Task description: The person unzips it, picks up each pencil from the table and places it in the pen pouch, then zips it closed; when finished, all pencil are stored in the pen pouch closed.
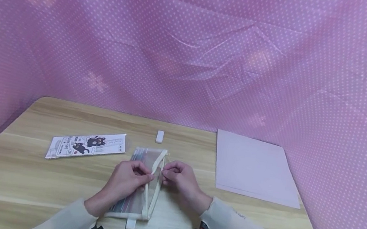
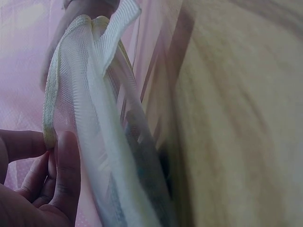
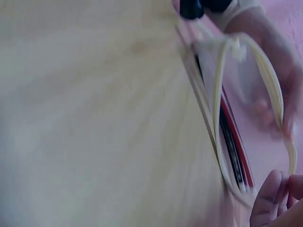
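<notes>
A see-through mesh zip pouch (image 1: 145, 155) with cream edging lies on the table, its mouth gaping toward the right. Long thin things, among them a red and a black one (image 3: 228, 137), show inside it in the right wrist view. My left hand (image 1: 128, 178) pinches the upper edge of the mouth between thumb and forefinger, as the left wrist view also shows. At the far end of the mouth, my right hand (image 1: 181, 180) pinches the zip edging with thumb and fingertips. A white tab (image 1: 130, 224) sticks out at the pouch's near side.
To the left lies a flat ruler set packet (image 1: 87, 146) printed with black cats. A small white block (image 1: 159, 137) sits behind the pouch. Pale sheets (image 1: 256, 168) lie on the right of the wooden table (image 1: 16, 170). Pink dotted cloth (image 1: 191, 53) hangs around the back and sides.
</notes>
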`<state>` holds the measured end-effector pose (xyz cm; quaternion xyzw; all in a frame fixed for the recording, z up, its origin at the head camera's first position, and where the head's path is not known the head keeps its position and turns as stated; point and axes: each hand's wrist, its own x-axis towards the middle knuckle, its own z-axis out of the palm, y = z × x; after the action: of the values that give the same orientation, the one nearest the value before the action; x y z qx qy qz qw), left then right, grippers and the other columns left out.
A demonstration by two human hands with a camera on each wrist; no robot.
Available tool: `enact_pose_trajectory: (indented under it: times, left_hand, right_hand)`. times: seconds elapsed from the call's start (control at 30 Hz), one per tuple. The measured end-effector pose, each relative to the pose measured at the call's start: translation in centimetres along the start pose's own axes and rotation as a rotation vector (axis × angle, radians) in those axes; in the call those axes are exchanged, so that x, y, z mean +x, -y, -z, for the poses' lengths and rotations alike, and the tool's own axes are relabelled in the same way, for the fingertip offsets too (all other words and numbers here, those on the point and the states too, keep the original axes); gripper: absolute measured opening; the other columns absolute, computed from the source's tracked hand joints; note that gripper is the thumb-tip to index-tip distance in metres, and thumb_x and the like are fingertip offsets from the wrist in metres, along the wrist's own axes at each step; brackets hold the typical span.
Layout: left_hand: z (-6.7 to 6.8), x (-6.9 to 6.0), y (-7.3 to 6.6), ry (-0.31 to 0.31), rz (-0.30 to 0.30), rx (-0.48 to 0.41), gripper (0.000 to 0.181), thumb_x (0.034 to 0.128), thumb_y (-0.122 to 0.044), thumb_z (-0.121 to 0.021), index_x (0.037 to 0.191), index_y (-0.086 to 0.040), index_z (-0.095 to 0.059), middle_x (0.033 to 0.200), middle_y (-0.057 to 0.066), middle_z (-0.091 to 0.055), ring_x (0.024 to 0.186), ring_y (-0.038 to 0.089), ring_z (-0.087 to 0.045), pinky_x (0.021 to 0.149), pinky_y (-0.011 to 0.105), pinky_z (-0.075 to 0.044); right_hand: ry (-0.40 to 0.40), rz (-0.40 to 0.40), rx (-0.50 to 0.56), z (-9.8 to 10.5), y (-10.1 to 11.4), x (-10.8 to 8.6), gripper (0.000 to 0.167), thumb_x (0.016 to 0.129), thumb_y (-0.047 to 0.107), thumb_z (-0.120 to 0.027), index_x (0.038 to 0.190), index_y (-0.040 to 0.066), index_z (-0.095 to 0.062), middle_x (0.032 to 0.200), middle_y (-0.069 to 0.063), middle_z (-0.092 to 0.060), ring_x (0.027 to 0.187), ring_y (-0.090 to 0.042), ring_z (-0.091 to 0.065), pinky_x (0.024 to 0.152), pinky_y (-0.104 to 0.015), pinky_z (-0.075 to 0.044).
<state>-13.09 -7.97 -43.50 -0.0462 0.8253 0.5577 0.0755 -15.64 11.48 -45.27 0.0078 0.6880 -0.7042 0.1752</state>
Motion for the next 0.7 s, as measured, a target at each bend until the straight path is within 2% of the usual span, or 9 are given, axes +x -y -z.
enact_pose_trajectory:
  times: [0.17,0.33,0.4,0.53,0.7]
  left_hand:
    - [-0.1,-0.2,0.0,-0.002,0.002,0.011,0.011,0.0815,-0.016,-0.082,0.087,-0.011,-0.074,0.074,0.001,-0.073,0.056,0.011,-0.064,0.051,0.023,-0.054]
    - [-0.1,-0.2,-0.1,0.000,0.002,0.016,0.010,0.0815,-0.016,-0.081,0.087,-0.012,-0.074,0.074,0.001,-0.072,0.056,0.011,-0.063,0.051,0.023,-0.052]
    - [-0.1,-0.1,-0.1,0.003,0.004,0.009,0.010,0.0812,-0.015,-0.082,0.087,-0.011,-0.074,0.074,0.001,-0.071,0.056,0.012,-0.063,0.051,0.023,-0.053]
    - [-0.2,-0.1,0.0,0.007,0.003,-0.007,0.011,0.0812,-0.014,-0.082,0.087,-0.011,-0.074,0.072,0.002,-0.071,0.055,0.013,-0.063,0.051,0.023,-0.053]
    - [-0.1,-0.3,-0.1,0.008,-0.009,-0.004,0.012,0.0813,-0.016,-0.082,0.088,-0.010,-0.074,0.072,0.002,-0.071,0.056,0.012,-0.062,0.050,0.023,-0.052]
  right_hand:
    - [-0.093,0.058,-0.070,1.1,0.6,1.2,0.019,0.088,0.000,-0.068,0.106,-0.006,-0.064,0.083,-0.004,-0.069,0.076,-0.014,-0.066,0.074,-0.024,-0.060]
    - [-0.187,0.099,-0.211,2.1,1.2,2.6,0.022,0.086,0.003,-0.071,0.107,0.001,-0.067,0.096,-0.007,-0.070,0.084,-0.016,-0.065,0.080,-0.028,-0.058]
    - [-0.180,0.107,-0.251,2.4,1.4,3.1,0.025,0.087,0.003,-0.071,0.111,0.003,-0.067,0.104,-0.011,-0.071,0.090,-0.017,-0.065,0.083,-0.029,-0.058]
    - [-0.114,0.099,-0.308,2.7,1.4,3.9,0.031,0.089,0.006,-0.071,0.119,0.003,-0.066,0.116,-0.014,-0.072,0.099,-0.017,-0.068,0.087,-0.028,-0.059]
    - [-0.059,0.055,-0.352,2.4,1.5,4.3,0.028,0.088,0.005,-0.073,0.116,0.003,-0.067,0.109,-0.013,-0.074,0.091,-0.015,-0.070,0.079,-0.027,-0.060]
